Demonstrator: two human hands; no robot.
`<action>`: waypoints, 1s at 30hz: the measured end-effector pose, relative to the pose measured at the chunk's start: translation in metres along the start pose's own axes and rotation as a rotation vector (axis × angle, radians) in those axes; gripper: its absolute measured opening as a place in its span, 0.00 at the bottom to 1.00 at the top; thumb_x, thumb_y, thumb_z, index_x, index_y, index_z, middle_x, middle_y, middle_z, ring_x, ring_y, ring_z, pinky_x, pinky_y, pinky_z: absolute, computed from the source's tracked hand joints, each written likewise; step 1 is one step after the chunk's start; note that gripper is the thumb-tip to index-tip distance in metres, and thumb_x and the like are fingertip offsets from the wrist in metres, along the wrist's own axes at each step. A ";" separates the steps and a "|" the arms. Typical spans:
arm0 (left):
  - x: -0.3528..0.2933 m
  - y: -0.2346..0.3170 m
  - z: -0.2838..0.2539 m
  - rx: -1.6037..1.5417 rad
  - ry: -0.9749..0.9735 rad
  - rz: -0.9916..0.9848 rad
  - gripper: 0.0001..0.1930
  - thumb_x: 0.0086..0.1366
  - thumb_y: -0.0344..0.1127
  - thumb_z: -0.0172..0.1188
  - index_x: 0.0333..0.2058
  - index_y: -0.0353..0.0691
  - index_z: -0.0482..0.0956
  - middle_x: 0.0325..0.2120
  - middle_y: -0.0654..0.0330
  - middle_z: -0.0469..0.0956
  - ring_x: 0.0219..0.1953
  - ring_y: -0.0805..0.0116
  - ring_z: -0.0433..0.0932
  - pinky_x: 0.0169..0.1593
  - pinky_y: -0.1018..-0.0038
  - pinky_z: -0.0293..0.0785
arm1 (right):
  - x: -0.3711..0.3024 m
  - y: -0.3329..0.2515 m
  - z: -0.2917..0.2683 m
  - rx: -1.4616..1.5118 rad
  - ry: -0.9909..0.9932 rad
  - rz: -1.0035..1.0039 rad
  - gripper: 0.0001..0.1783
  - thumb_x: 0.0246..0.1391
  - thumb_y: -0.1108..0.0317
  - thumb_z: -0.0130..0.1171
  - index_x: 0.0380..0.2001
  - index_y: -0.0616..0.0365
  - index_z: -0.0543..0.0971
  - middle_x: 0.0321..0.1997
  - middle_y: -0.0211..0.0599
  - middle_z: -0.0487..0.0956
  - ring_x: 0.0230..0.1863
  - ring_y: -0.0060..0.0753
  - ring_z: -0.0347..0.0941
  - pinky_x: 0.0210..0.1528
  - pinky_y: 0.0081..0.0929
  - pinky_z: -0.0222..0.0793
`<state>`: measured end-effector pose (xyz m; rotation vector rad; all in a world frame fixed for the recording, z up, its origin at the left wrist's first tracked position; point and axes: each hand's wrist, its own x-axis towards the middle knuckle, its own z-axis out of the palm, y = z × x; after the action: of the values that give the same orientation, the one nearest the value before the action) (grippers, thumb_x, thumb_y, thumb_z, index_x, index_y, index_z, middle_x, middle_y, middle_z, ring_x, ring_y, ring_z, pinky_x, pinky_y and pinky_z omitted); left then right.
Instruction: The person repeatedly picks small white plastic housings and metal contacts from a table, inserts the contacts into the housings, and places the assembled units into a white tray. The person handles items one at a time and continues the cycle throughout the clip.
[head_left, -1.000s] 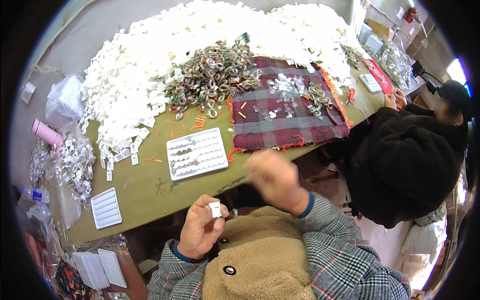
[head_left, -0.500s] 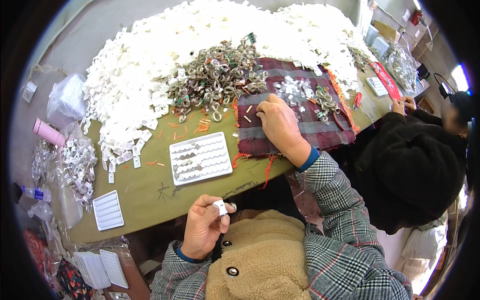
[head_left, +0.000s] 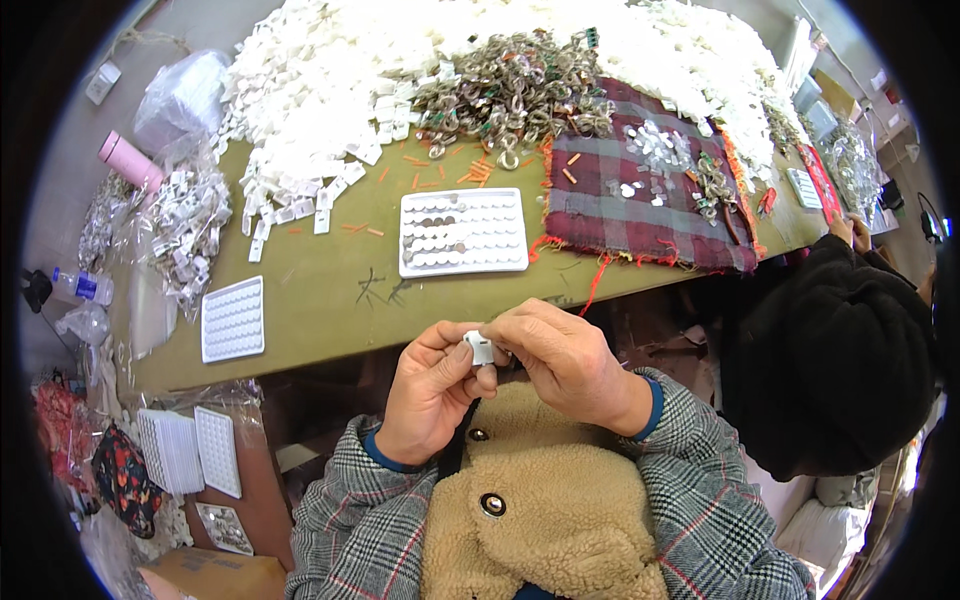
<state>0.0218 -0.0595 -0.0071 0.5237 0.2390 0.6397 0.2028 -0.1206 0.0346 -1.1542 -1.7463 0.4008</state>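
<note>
My left hand [head_left: 428, 388] pinches a small white plastic casing [head_left: 479, 348] between thumb and fingers, just past the table's front edge. Against the casing's right side, my right hand [head_left: 562, 358] has its thumb and fingers pressed together; whatever they hold is hidden. Beyond my hands lies a white tray [head_left: 505, 258] with rows of round wells, some bearing grey or dark discs. To its right a plaid cloth [head_left: 600, 215] carries small clear pieces [head_left: 657, 148], two thin tan strips and a little heap of coiled wired parts [head_left: 713, 185].
White casings [head_left: 310, 90] are heaped along the back, with a pile of coiled wired parts [head_left: 510, 90] before them. Orange strips [head_left: 480, 172] lie scattered on the green table [head_left: 330, 270]. A second white tray [head_left: 233, 318] sits left. A person in black [head_left: 810, 370] is close on my right.
My right hand has left the plaid cloth and come back to meet my left hand at the casing. The view has shifted, so the table sits higher in the picture.
</note>
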 end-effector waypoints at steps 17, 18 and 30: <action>-0.014 0.001 0.011 0.084 0.073 -0.104 0.10 0.72 0.32 0.52 0.46 0.32 0.74 0.35 0.51 0.81 0.31 0.70 0.82 0.36 0.76 0.83 | -0.001 -0.010 -0.012 -0.047 -0.203 -0.092 0.26 0.40 0.81 0.58 0.49 0.62 0.75 0.28 0.37 0.76 0.31 0.40 0.76 0.33 0.33 0.73; -0.015 0.001 0.011 0.115 0.073 -0.113 0.10 0.72 0.31 0.53 0.46 0.31 0.74 0.35 0.51 0.81 0.31 0.70 0.82 0.37 0.75 0.83 | -0.001 -0.011 -0.013 -0.071 -0.235 -0.090 0.26 0.40 0.81 0.58 0.49 0.62 0.75 0.28 0.37 0.76 0.31 0.40 0.76 0.33 0.33 0.73; -0.011 0.004 0.009 0.143 0.117 -0.051 0.09 0.69 0.28 0.56 0.45 0.31 0.76 0.35 0.51 0.82 0.31 0.69 0.83 0.38 0.73 0.84 | -0.002 -0.016 -0.001 0.161 -0.074 0.417 0.04 0.54 0.81 0.57 0.34 0.65 0.74 0.28 0.47 0.78 0.29 0.43 0.79 0.31 0.29 0.74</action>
<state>0.0147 -0.0670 0.0038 0.6162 0.4097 0.6068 0.1950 -0.1309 0.0451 -1.3984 -1.4969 0.8286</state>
